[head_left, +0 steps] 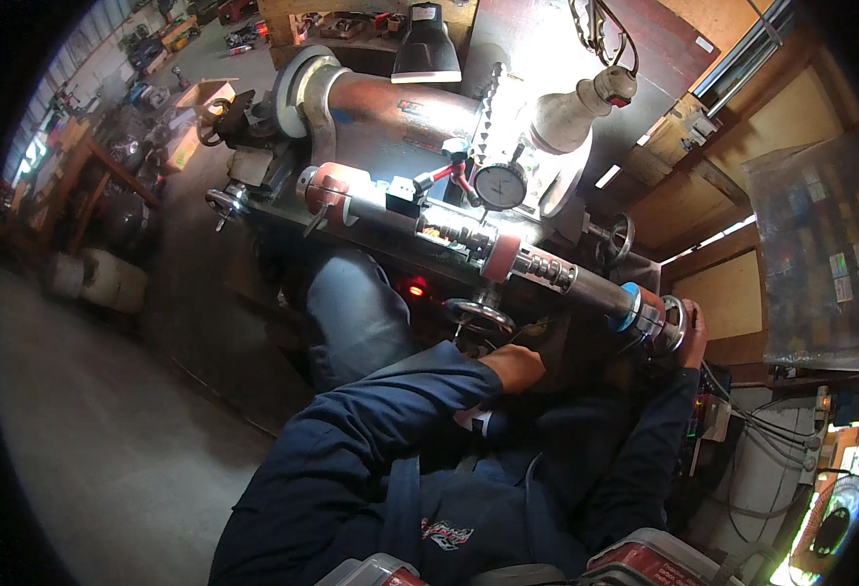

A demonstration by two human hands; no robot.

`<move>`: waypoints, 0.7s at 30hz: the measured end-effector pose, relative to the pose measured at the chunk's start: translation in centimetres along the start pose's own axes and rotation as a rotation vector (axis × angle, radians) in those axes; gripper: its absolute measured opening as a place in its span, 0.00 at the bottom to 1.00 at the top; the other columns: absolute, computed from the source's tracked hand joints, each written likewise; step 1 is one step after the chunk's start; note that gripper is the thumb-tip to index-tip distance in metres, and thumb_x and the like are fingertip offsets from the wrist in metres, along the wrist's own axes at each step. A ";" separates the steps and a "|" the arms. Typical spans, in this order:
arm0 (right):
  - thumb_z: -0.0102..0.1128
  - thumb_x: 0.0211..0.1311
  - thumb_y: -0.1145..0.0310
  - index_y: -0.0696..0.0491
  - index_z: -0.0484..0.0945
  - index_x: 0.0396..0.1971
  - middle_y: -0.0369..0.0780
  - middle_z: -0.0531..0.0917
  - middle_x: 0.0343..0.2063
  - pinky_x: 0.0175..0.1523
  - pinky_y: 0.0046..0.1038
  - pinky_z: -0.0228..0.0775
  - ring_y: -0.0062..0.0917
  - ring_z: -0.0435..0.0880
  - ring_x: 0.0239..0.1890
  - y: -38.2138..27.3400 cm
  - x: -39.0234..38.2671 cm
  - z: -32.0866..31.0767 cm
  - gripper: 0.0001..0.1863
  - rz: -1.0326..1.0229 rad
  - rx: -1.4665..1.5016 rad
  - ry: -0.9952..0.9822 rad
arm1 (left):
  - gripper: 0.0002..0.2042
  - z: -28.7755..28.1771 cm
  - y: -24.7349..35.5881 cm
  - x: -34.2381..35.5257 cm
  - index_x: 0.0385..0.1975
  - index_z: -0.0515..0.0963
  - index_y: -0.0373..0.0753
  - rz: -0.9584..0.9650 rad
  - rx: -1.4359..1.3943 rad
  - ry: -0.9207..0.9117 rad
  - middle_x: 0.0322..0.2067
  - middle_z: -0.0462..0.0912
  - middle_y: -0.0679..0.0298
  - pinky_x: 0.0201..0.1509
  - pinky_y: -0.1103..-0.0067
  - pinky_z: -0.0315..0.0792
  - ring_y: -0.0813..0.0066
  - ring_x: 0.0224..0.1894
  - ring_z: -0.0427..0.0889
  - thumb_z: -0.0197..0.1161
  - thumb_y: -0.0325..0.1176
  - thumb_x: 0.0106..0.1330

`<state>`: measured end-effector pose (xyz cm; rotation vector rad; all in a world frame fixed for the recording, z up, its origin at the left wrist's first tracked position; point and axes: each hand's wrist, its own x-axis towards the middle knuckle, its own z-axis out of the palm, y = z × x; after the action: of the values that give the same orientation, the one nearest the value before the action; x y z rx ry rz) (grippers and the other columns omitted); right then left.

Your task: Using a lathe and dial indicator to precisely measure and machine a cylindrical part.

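A long steel shaft assembly (595, 288) with red clamps (502, 256) and exposed screw parts lies across a metal machine (380, 107). A dial indicator (500, 186) on a red-jointed arm stands over its middle. My left hand (519, 365) is just below the small chrome handwheel (478, 314), its fingers curled, what they hold hidden. My right hand (691, 332) grips the steel handwheel (672, 325) at the shaft's right end, beside a blue ring (628, 305).
Work lamps (571, 115) hang over the machine. A hanging plastic sheet (805, 254) and cables (761, 420) are at the right, a fan (838, 518) lower right. At the left lie a concrete floor (87, 371), wooden crate (195, 107) and white containers (107, 283). My left knee (346, 313) is under the machine.
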<state>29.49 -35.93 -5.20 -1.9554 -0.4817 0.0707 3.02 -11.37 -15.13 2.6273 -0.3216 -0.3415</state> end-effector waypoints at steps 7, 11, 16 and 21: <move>0.67 0.55 0.61 0.55 0.77 0.49 0.41 0.82 0.42 0.50 0.31 0.73 0.28 0.82 0.43 10.4 1.7 -2.8 0.23 0.112 0.055 -0.037 | 0.10 -1.4 0.7 0.3 0.34 0.86 0.34 0.042 -0.036 0.041 0.36 0.87 0.50 0.42 0.67 0.82 0.54 0.41 0.88 0.62 0.27 0.55; 0.65 0.63 0.57 0.58 0.80 0.47 0.40 0.84 0.41 0.46 0.26 0.73 0.23 0.82 0.43 7.9 -2.6 1.3 0.20 -0.152 -0.097 -0.052 | 0.09 -0.8 0.0 -0.4 0.33 0.86 0.34 0.010 -0.048 0.015 0.36 0.87 0.50 0.42 0.67 0.82 0.54 0.41 0.87 0.61 0.26 0.55; 0.61 0.68 0.58 0.59 0.80 0.48 0.40 0.84 0.43 0.50 0.26 0.70 0.22 0.80 0.45 2.0 -7.3 0.3 0.20 0.097 -0.163 -0.087 | 0.09 -0.5 -0.2 -0.3 0.33 0.85 0.32 0.021 -0.033 0.004 0.35 0.86 0.48 0.41 0.67 0.82 0.53 0.40 0.87 0.61 0.26 0.55; 0.54 0.72 0.68 0.62 0.77 0.50 0.39 0.83 0.45 0.54 0.26 0.69 0.24 0.79 0.47 -1.9 -8.4 -2.4 0.15 -0.136 -0.167 -0.162 | 0.10 -1.3 -0.1 -0.5 0.34 0.85 0.30 0.033 -0.004 -0.017 0.37 0.86 0.48 0.41 0.67 0.82 0.53 0.41 0.87 0.60 0.25 0.56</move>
<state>21.86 -40.45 -3.91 -2.0833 -0.7464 0.1059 2.90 -10.62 -14.00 2.6132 -0.3694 -0.3526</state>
